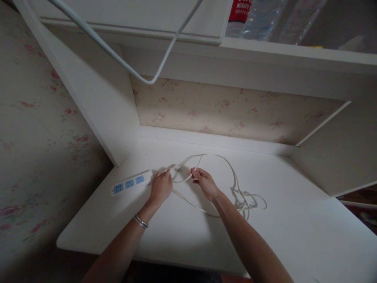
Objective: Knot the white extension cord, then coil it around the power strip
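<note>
- from my distant seat i saw the right hand (203, 181) pinched, thumb against fingers, on a long, thin, off-white flexible cable (235, 177), which lay in a wide loop on the smooth white desktop (279, 232).
- the left hand (161, 185) rested with fingers curled over the cable, just beside the end of a slim, rectangular white power strip with blue socket faces (130, 184); i could not tell whether it gripped anything.
- i judged that the tangled loops beyond the right forearm could tighten into a knot if the right hand pulled before they were loosened.
- a hard tug could also drag the strip sideways, if that cable was its own.
- the left hand hid the strip's near end, so i could not confirm the join.
- a small whitish piece (176, 167) by the left fingertips was too blurred to name; perhaps a plug.
- the right forearm covered part of the loop.
- a thick, pale grey cord (118, 58) sagged across the top, its ends cut off.
</note>
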The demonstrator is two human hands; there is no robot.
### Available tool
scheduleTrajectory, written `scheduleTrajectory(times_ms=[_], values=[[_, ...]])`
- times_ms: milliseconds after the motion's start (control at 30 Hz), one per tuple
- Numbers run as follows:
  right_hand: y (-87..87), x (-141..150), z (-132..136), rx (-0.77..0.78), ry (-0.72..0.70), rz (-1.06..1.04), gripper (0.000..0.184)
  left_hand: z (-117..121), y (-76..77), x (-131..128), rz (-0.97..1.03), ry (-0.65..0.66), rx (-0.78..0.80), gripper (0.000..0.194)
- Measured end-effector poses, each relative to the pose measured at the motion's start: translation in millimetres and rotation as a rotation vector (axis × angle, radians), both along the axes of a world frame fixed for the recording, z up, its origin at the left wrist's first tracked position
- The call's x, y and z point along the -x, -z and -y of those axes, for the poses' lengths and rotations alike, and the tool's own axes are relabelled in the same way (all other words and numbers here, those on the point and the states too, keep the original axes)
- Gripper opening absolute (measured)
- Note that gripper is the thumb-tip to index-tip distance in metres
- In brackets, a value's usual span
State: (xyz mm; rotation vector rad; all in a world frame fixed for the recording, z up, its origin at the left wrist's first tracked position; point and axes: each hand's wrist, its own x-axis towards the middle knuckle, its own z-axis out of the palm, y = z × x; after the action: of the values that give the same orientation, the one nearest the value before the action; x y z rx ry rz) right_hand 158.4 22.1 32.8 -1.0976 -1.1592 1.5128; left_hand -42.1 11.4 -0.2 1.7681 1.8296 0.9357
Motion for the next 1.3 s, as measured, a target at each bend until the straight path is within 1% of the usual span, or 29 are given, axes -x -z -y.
scheduleTrajectory(times_ms=[67, 133, 200, 267, 333, 400, 467, 500, 600, 667, 733, 800, 833, 867, 933, 1000, 1067, 1100, 1167, 1233, 1300], values=[[-10.3, 1, -7, -0.094, -0.029, 0.024, 0.035, 2, 0.3, 1, -0.213, 0.051, -0.029, 0.035], [-18.8, 4, -17, -0.133, -0.024, 0.024, 0.035, 3, 0.8, 2, -0.272, 0.103, -0.026, 0.035], [-24.2, 9, -29, -0.142, 0.002, 0.011, 0.034, 4, 0.9, 2, -0.242, 0.155, -0.039, 0.037], [-25.6, 16, -40, -0.140, 0.010, -0.007, 0.039, 5, 0.6, 1, -0.180, 0.202, -0.057, 0.040], [-22.2, 26, -48, -0.136, -0.017, -0.010, 0.042, 6, 0.5, 0, -0.134, 0.243, -0.065, 0.040], [-14.7, 36, -51, -0.110, -0.072, 0.039, 0.048, 7, 1.9, -1, -0.097, 0.253, -0.054, 0.038], [-5.8, 46, -49, -0.071, -0.172, 0.166, 0.058, 6, 5.1, -2, -0.044, 0.241, -0.049, 0.037], [-2.1, 50, -45, -0.075, -0.236, 0.265, 0.062, 5, 7.1, -1, -0.004, 0.235, -0.055, 0.035], [2.0, 58, -31, -0.186, -0.391, 0.537, 0.065, 4, 13.1, 0, 0.106, 0.227, -0.077, 0.030], [-0.6, 60, -22, -0.283, -0.440, 0.617, 0.060, 3, 15.8, 2, 0.155, 0.214, -0.077, 0.029], [-3.6, 61, -16, -0.349, -0.478, 0.637, 0.055, 3, 17.8, 3, 0.225, 0.183, -0.082, 0.029], [-4.4, 60, -14, -0.358, -0.524, 0.678, 0.055, 2, 20.0, 3, 0.286, 0.151, -0.082, 0.029], [-4.0, 58, -15, -0.331, -0.544, 0.706, 0.057, 2, 21.3, 3, 0.289, 0.140, -0.079, 0.028], [-3.7, 56, -17, -0.292, -0.568, 0.744, 0.060, 1, 22.6, 4, 0.263, 0.134, -0.075, 0.027], [-5.4, 48, -23, -0.231, -0.616, 0.844, 0.063, 0, 24.3, 3, 0.148, 0.135, -0.065, 0.025], [-13.4, 35, -31, -0.250, -0.645, 0.924, 0.063, 0, 23.8, 2, 0.041, 0.135, -0.058, 0.026], [-28.8, 16, -39, -0.320, -0.651, 0.941, 0.059, 1, 21.2, 1, -0.024, 0.156, -0.067, 0.032], [-38.5, 6, -43, -0.359, -0.639, 0.923, 0.056, 1, 19.5, 0, -0.052, 0.173, -0.084, 0.034], [-59.3, -20, -50, -0.390, -0.600, 0.897, 0.049, 1, 17.0, 0, -0.128, 0.206, -0.125, 0.034], [-78.2, -53, -56, -0.372, -0.511, 0.894, 0.046, 0, 16.6, 1, -0.215, 0.209, -0.140, 0.033], [-92.3, -94, -60, -0.312, -0.397, 0.929, 0.045, -3, 18.1, 4, -0.269, 0.161, -0.126, 0.033]])
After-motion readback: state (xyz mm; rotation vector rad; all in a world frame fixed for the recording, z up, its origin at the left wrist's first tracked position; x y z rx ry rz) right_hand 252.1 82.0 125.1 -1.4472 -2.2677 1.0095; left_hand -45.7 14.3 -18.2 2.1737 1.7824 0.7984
